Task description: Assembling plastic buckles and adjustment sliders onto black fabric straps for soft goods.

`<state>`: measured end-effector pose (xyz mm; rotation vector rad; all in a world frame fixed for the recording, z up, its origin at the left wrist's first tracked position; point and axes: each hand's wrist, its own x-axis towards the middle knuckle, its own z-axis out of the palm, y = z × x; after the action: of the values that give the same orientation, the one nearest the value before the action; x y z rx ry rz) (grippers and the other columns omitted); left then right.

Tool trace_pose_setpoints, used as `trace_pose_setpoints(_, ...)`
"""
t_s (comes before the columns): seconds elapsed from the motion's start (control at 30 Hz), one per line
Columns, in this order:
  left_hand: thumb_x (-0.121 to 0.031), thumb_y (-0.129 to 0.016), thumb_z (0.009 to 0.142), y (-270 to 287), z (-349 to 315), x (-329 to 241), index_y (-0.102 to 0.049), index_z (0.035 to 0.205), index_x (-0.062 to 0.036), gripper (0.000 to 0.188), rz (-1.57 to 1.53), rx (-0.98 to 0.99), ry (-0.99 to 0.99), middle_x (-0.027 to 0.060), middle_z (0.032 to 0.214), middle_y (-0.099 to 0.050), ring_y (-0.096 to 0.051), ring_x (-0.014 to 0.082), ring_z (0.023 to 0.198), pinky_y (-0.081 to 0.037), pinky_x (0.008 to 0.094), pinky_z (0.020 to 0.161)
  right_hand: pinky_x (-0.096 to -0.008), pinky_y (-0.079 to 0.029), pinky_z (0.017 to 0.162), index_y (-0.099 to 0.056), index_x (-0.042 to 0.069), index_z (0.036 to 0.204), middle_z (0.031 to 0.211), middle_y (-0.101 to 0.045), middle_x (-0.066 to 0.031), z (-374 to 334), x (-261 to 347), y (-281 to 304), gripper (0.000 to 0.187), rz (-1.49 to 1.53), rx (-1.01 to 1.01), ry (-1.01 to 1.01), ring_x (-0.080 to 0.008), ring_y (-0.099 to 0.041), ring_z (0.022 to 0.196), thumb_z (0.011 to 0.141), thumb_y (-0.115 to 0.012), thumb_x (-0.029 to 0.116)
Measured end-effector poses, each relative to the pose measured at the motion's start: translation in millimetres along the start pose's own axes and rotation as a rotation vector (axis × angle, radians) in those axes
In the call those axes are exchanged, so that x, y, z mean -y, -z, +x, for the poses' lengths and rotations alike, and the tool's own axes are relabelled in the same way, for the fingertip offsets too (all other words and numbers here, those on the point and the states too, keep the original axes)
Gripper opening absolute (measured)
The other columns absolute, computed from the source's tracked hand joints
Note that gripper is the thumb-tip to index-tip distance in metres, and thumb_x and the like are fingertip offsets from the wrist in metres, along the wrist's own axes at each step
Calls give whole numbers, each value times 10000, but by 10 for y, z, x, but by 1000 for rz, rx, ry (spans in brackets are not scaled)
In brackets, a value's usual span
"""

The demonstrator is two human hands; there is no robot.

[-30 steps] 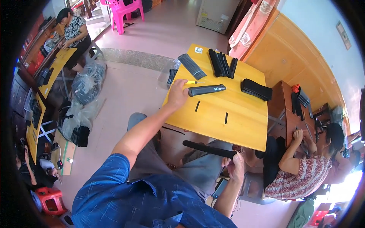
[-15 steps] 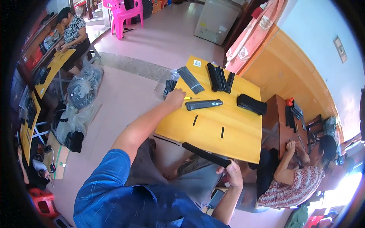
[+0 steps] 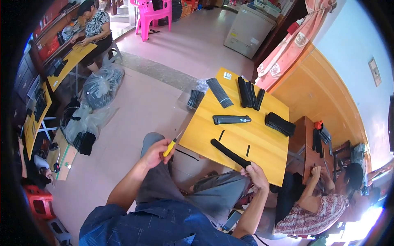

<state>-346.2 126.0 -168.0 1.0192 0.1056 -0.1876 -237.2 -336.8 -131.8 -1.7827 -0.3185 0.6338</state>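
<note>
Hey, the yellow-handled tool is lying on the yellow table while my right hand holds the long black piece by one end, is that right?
Not quite: the yellow-handled tool isn't lying on the yellow table; your left hand holds it, as the head view shows. Your right hand does hold the long black piece by one end.

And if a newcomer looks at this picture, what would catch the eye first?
Probably the bright yellow table right of centre, with black pieces spread on it. Just off its left corner, the left hand holds a yellow-handled tool, while the right hand, by the near edge, grips a long black strip. Farther off, a bright pink chair stands out near the top, left of centre.
</note>
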Motion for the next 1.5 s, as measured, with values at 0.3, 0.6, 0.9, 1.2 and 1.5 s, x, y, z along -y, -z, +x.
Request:
trace_pose_setpoints(0.3,-255,-439,1086,-416,-60,-135,-575,1141,-42,259,216,64,-84,8,748,-533,-444,81,558,-372,241,531,-332,-536,875,-682,20,1167,951,-697,-70,38,37,95,209,-318,-102,-149,-168,-664,920,1032,-592,151)
trace_pose_setpoints(0.6,-181,-458,1059,-643,148,-21,-603,1160,-37,228,405,51,-70,-3,737,-561,-461,53,553,-386,232,499,-442,-521,926,-715,49,1177,1052,-692,-194,23,-42,20,269,-755,-223,112,-403,-651,1022,918,-663,98)
trace_pose_setpoints(0.9,-223,-534,1041,-707,214,158,-655,1016,-31,229,719,-81,-164,30,741,-596,-549,112,624,-449,306,586,-444,-519,940,-724,104,1194,1122,-667,-164,-57,50,-126,314,-921,-356,251,-377,-639,1051,885,-680,71)
trace_pose_setpoints(1.2,-215,-575,1001,-727,321,400,-632,1047,-24,205,982,-131,-246,184,839,-693,-688,361,779,-516,445,695,-467,-517,953,-663,12,1223,1161,-677,-200,421,309,-736,368,-863,-569,511,-398,-640,1094,866,-718,83)
trace_pose_setpoints(1.5,-216,-599,973,-916,369,307,-632,1154,-72,233,1060,-143,-410,201,953,-711,-692,423,885,-534,512,750,-463,-529,886,-687,26,1141,1081,-693,-182,945,61,-1099,294,-800,-547,460,-393,-654,1003,861,-736,100)
